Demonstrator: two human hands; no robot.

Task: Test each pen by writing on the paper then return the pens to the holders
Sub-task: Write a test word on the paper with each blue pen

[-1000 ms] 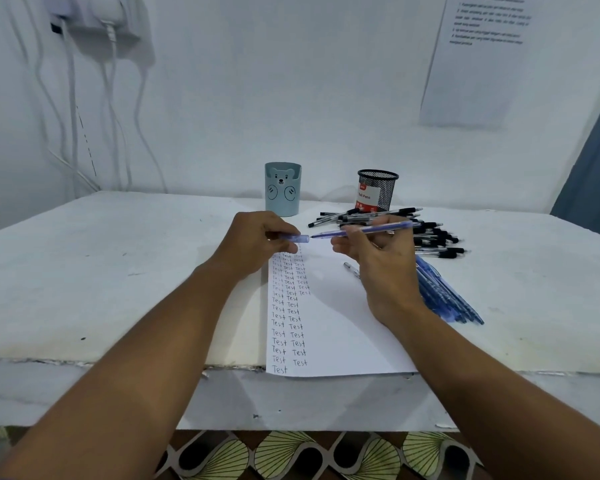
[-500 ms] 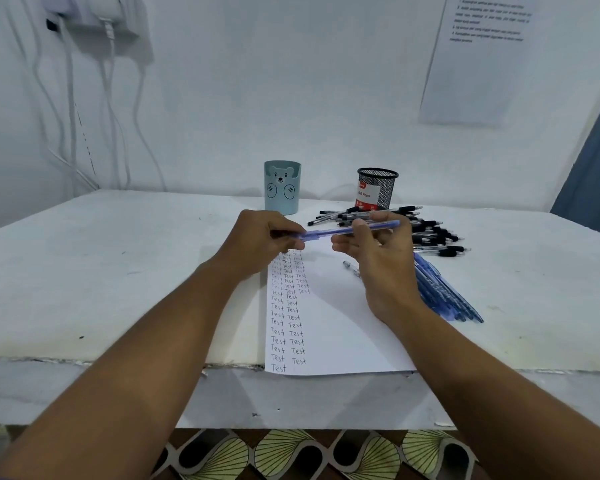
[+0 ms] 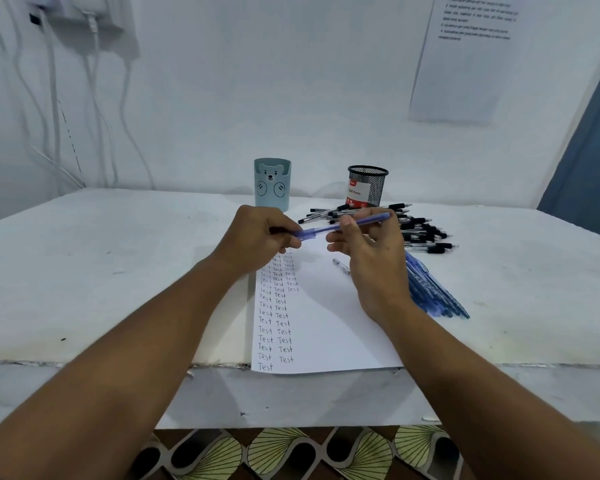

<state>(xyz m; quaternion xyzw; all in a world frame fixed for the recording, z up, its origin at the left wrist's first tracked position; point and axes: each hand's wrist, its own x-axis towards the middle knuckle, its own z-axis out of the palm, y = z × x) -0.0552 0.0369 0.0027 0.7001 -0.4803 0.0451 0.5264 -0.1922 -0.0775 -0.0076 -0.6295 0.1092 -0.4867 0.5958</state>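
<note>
Blue pen (image 3: pixel 347 226) up above the paper (image 3: pixel 326 323), held level between both hands, over the top end of the sheet. Left hand (image 3: pixel 257 237) curled round the cap end, fingers (image 3: pixel 284 237) closed on it. Right hand (image 3: pixel 371 247) gripping the barrel further along, fingers (image 3: pixel 347 225) wrapped over it, far tip poking out toward the mesh holder (image 3: pixel 368 185). Cap seated or just loose: cannot tell from here.

White paper flat on the tabletop (image 3: pixel 118 271), near edge hanging just past the front lip. Columns of handwritten "Test" down its left side, two full columns and a shorter third near the top. One clear pen (image 3: pixel 340 266) lying on the sheet, mostly hidden behind the right hand.

Bundle of blue pens (image 3: pixel 437 292) on the tabletop just right of the paper, partly under the right wrist. Heap of black-capped pens (image 3: pixel 420 233) further back, spread in front of the mesh holder. Black mesh holder upright at the back, red-and-white label facing forward. Pale blue bear holder (image 3: pixel 272 183) upright to its left, well apart from it, just beyond the left hand.

White cables (image 3: pixel 52 98) hanging down the wall at far left. Printed notice (image 3: pixel 465 57) taped to the wall upper right. Patterned floor (image 3: pixel 291 455) visible below the tabletop edge.
</note>
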